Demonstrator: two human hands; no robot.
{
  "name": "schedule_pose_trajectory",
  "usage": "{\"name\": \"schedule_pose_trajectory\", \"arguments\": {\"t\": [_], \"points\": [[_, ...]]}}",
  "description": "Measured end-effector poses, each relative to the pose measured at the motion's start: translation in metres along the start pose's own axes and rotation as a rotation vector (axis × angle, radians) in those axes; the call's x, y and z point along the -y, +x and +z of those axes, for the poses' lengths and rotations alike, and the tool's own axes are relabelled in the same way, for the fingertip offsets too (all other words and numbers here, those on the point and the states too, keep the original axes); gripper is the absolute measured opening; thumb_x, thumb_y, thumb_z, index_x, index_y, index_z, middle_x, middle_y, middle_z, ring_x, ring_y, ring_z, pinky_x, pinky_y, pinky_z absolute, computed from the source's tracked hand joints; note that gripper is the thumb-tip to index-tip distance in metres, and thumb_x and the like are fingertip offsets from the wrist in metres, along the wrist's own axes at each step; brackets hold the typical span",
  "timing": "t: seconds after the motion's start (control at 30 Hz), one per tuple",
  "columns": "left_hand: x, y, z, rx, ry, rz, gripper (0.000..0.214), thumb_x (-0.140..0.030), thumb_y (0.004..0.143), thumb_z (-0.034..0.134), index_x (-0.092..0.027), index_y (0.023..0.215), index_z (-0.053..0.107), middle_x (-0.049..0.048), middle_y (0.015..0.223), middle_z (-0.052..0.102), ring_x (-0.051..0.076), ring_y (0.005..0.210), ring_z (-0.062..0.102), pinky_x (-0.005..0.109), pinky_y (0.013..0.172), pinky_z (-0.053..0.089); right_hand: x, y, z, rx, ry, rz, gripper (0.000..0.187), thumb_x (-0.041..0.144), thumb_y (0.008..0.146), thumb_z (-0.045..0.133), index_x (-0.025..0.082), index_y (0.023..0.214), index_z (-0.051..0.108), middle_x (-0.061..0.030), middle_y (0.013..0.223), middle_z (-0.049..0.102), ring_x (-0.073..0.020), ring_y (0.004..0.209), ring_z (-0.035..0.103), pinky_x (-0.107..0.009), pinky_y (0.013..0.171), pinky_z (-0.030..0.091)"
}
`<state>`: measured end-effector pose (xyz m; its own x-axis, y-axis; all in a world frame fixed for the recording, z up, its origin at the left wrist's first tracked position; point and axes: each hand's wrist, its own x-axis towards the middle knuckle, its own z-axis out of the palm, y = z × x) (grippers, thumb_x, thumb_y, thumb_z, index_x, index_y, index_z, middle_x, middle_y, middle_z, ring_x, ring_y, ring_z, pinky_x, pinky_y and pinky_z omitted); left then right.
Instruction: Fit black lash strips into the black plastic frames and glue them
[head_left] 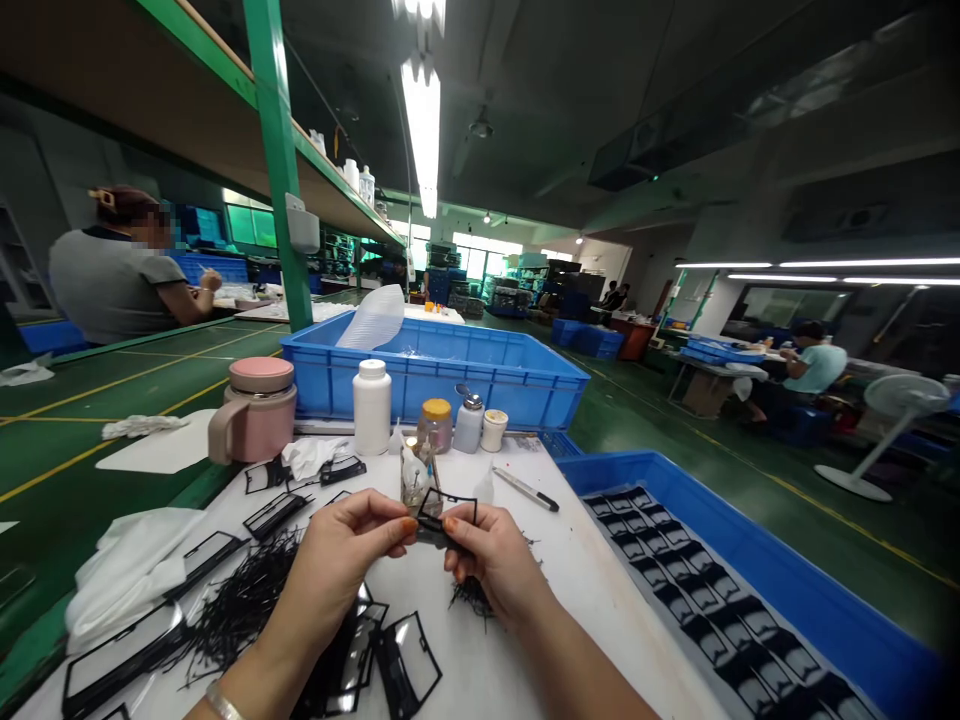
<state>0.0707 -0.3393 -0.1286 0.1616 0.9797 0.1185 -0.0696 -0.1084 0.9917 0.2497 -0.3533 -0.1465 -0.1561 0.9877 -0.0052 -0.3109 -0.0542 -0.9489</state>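
Presently the left hand [345, 555] and right hand [491, 565] pinch a small black frame [447, 496] above the white worktop [517, 640], fingers [401, 525] clamped on it, its long axis crosswise. The right hand sits nearer its middle; black trimmings [471, 597] lie beneath.
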Motion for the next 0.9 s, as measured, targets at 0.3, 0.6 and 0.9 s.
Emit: {"name": "schedule_pose_trajectory", "arguments": {"t": [0.3,0.6,0.9], "points": [[-0.008,-0.007,0.005,-0.016,0.038,0.207,0.015,-0.027,0.071,0.075,-0.015,0.069,0.067,0.0037,0.078,0.063,0.016,0.076,0.058,0.025,0.069,0.048,0.004,-0.006,0.001,-0.04,-0.156,-0.078,0.034,0.043,0.076,0.071,0.01,0.086,0.067,-0.004,0.057,0.065,-0.0077,0.043,0.051,-0.017,0.044,0.039],[-0.008,-0.008,0.007,0.005,0.094,0.281,0.012,-0.025,0.071,0.076,-0.016,0.067,0.068,0.0027,0.08,0.056,0.015,0.077,0.055,0.024,0.065,0.047,0.012,-0.013,0.007,0.055,-0.057,-0.071,0.029,0.037,0.077,0.071,0.011,0.089,0.071,-0.0048,0.061,0.066,-0.0091,0.048,0.057,-0.017,0.044,0.043],[-0.013,-0.017,0.009,-0.052,0.32,0.462,0.007,-0.02,0.075,0.073,-0.019,0.069,0.07,0.0021,0.08,0.058,0.015,0.076,0.056,0.027,0.072,0.045,0.016,-0.017,0.006,0.14,0.091,-0.007,0.038,0.044,0.083,0.063,0.009,0.095,0.071,-0.012,0.077,0.07,-0.0152,0.057,0.066,-0.018,0.042,0.045]]}}
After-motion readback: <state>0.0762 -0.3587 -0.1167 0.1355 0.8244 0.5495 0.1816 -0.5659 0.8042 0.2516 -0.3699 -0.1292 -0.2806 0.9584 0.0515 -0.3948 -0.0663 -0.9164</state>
